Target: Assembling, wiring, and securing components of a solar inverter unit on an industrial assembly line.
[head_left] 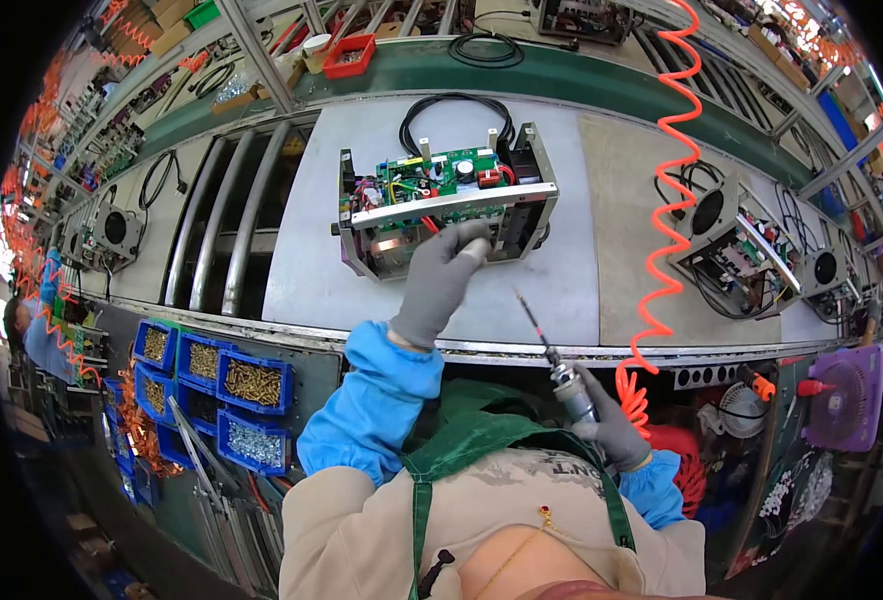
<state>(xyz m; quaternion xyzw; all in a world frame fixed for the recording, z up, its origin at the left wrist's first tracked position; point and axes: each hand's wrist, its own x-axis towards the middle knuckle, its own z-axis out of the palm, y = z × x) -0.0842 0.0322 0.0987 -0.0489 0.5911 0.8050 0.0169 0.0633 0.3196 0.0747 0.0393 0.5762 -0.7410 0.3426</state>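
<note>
An open-framed electrical unit (451, 205) stands on the white board, its green circuit board and coloured wires showing behind a pale metal rail. Close in front of the unit is my left hand (439, 283), in a grey glove, with its fingers curled together. Whether anything sits in those fingers is hidden; a short red piece, perhaps a wire, shows just beyond them. My gloved right hand (613, 425) is wrapped round a silver power screwdriver (570, 388). Its long thin bit points up and left, apart from the unit.
Blue bins (253, 382) of brass and silver screws stand at the lower left. An orange coiled hose (669, 200) hangs right of the unit. Steel rollers (223, 225) lie left of the white board (306, 290). Another unit (736, 245) with a fan sits at the right.
</note>
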